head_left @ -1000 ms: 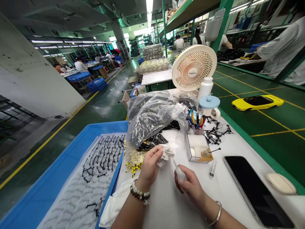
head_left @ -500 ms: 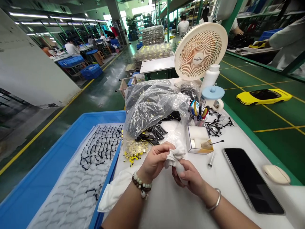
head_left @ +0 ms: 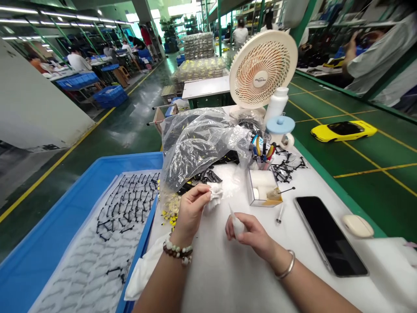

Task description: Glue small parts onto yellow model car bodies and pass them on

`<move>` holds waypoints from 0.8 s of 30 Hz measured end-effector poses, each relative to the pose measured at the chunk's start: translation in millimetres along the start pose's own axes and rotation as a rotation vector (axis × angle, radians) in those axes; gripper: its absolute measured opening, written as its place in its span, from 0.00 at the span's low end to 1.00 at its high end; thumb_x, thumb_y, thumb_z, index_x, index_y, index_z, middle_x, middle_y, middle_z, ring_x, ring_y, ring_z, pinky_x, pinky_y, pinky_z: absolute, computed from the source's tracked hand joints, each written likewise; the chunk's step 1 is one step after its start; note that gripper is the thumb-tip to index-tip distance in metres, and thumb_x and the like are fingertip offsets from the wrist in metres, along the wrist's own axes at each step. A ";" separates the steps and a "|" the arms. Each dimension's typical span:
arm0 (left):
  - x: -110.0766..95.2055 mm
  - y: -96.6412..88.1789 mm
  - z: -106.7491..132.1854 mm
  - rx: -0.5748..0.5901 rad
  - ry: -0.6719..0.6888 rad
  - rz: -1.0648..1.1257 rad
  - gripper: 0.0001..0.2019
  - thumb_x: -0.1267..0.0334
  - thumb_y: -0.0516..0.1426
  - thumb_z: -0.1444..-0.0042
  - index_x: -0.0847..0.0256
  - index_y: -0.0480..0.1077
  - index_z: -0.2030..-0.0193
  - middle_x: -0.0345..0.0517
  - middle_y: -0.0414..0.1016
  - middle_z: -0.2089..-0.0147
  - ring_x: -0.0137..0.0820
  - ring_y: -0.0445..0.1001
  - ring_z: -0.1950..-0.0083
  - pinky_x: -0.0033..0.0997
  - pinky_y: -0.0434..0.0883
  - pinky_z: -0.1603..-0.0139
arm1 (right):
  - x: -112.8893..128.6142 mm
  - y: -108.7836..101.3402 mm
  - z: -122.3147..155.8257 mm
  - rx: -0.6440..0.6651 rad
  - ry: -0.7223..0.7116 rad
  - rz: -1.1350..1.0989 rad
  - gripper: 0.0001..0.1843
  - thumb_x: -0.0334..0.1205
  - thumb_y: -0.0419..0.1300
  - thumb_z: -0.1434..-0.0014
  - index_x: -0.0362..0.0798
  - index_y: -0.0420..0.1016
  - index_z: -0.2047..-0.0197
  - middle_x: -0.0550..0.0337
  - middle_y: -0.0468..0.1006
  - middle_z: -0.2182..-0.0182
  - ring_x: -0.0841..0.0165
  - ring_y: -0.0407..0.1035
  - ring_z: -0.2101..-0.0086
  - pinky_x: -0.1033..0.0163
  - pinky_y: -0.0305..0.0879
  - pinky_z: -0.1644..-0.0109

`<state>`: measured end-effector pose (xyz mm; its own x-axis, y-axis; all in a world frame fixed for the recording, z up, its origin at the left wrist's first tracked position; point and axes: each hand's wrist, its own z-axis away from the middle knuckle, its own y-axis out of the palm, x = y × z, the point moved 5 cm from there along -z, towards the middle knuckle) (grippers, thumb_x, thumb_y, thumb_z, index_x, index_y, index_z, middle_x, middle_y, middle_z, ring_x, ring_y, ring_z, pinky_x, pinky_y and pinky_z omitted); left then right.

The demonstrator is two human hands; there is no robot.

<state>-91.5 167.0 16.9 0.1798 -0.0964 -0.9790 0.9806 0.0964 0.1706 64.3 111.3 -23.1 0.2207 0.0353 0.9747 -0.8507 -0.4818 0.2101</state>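
My left hand point(head_left: 192, 206) pinches a crumpled white tissue point(head_left: 215, 194) between thumb and fingers, just in front of the black parts. To its right, my right hand point(head_left: 252, 232) is wrapped round a small white squeeze bottle point(head_left: 238, 225), its thin pointed nozzle tilted upward. Tissue and bottle are apart. Black plastic parts point(head_left: 213, 176) lie beyond my left hand, partly under a clear plastic bag point(head_left: 198, 139). Small yellow-and-black pieces point(head_left: 169, 217) are scattered left of my left wrist.
A blue tray point(head_left: 97, 174) at left holds rows of thin black parts point(head_left: 130, 198). Rightward are a clear box point(head_left: 265, 202), a syringe point(head_left: 279, 214), a phone point(head_left: 330, 237) and a cream case point(head_left: 357, 226). A fan point(head_left: 263, 69), white bottle point(head_left: 276, 104) and lidded mug point(head_left: 280, 126) stand behind.
My left hand has drawn the tissue away to the left from the bottle, uncovering its nozzle. My right hand still holds the bottle. The whole view has shifted slightly.
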 end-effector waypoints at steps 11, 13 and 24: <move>-12.3 -4.8 -3.4 -0.132 0.488 -0.692 0.02 0.67 0.55 0.51 0.58 0.69 0.70 0.42 0.68 0.69 0.34 0.66 0.69 0.34 0.64 0.66 | -17.1 -22.7 -11.7 -0.432 -0.086 0.887 0.11 0.31 0.63 0.47 0.46 0.72 0.59 0.55 0.76 0.63 0.60 0.67 0.59 0.54 0.61 0.52; -15.9 -8.8 -3.2 -0.172 0.544 -0.716 0.02 0.65 0.55 0.49 0.59 0.69 0.70 0.43 0.69 0.68 0.34 0.67 0.69 0.34 0.65 0.67 | -12.4 -18.4 -11.9 -0.458 -0.113 0.983 0.11 0.30 0.64 0.49 0.46 0.72 0.61 0.56 0.76 0.64 0.60 0.68 0.61 0.56 0.63 0.55; -36.0 -7.0 17.8 -0.328 0.793 -0.614 0.03 0.63 0.58 0.48 0.59 0.69 0.68 0.43 0.68 0.66 0.36 0.68 0.64 0.38 0.66 0.62 | 88.0 -61.1 162.9 -1.140 -0.508 1.349 0.18 0.41 0.57 0.40 0.51 0.59 0.47 0.53 0.69 0.58 0.59 0.66 0.58 0.55 0.65 0.55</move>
<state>-103.5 152.2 52.9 -0.5587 0.4443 -0.7003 0.7957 0.5252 -0.3016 213.4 1.2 37.4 -0.8849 -0.1675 0.4346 -0.3740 0.8116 -0.4489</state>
